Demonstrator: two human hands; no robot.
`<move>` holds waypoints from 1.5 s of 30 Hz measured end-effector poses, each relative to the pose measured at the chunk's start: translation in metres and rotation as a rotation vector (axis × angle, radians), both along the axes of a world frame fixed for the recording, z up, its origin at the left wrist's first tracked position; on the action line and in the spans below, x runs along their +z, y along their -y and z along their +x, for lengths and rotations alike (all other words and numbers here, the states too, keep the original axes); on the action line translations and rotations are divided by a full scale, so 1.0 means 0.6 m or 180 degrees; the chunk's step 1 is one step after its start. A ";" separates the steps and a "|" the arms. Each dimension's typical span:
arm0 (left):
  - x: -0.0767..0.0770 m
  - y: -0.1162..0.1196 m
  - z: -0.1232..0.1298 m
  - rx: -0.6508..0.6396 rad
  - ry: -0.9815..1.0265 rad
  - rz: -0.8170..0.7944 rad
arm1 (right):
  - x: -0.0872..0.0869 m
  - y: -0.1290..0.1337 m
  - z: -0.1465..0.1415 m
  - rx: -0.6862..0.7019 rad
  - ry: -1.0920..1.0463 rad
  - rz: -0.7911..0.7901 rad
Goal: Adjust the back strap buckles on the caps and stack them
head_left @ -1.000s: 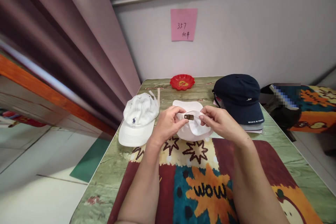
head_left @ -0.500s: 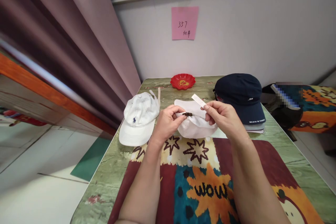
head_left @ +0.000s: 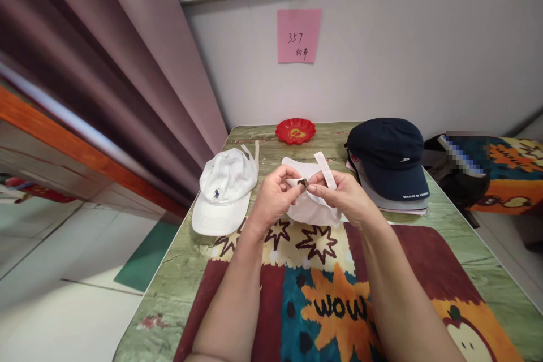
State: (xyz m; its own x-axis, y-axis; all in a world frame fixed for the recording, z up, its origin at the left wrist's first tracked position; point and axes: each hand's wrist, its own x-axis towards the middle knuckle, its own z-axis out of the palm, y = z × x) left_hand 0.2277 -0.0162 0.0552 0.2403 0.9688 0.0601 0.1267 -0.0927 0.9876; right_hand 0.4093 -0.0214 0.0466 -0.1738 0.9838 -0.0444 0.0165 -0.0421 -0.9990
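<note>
A white cap lies between my hands at the far side of the patterned mat, its back strap turned up. My left hand is closed in a pinch on the short strap end by a small dark metal buckle. The fingertips of my right hand are pressed together at the buckle's right side. The long white cap strap stands up between the fingers of that hand, its free end pointing up and away. Fingers partly hide how strap and buckle meet.
Another white cap with a small blue logo sits to the left, strap loose. A navy cap tops a stack of caps at the right. A red scalloped dish stands at the back. The colourful mat covers the table's near part.
My right hand has moved left and slightly down, bringing its fingertips against the buckle. The long strap now stands more upright. My left hand has stayed at the buckle end.
</note>
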 end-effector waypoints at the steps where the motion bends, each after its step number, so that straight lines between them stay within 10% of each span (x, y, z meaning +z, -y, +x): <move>1: 0.000 0.001 0.001 -0.0007 -0.0012 0.0000 | -0.002 -0.001 -0.001 -0.0003 -0.0001 0.0010; 7: 0.004 0.004 0.002 -0.0373 -0.0331 0.0429 | -0.009 -0.001 -0.004 -0.0172 0.0022 0.0126; 18: -0.004 0.003 0.009 0.0355 -0.1315 0.2221 | 0.000 0.006 -0.015 -0.0418 0.0354 0.0495; 25: -0.024 -0.017 -0.006 0.0429 -0.0481 0.1611 | 0.022 0.016 0.017 -0.1215 0.0910 0.0872; 33: -0.025 -0.018 -0.002 0.0297 -0.0341 0.1564 | 0.045 0.031 0.017 -0.0766 0.2141 0.0820; 45: -0.001 -0.002 0.000 0.0717 -0.0729 0.1568 | 0.023 0.020 0.007 -0.0668 0.1740 0.0790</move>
State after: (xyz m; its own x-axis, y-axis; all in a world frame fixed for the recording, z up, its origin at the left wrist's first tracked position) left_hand 0.2279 -0.0152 0.0547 0.0919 0.8686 0.4869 0.4016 -0.4798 0.7801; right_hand 0.4134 -0.0333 0.0602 0.0073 0.9868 0.1615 0.5435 0.1317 -0.8290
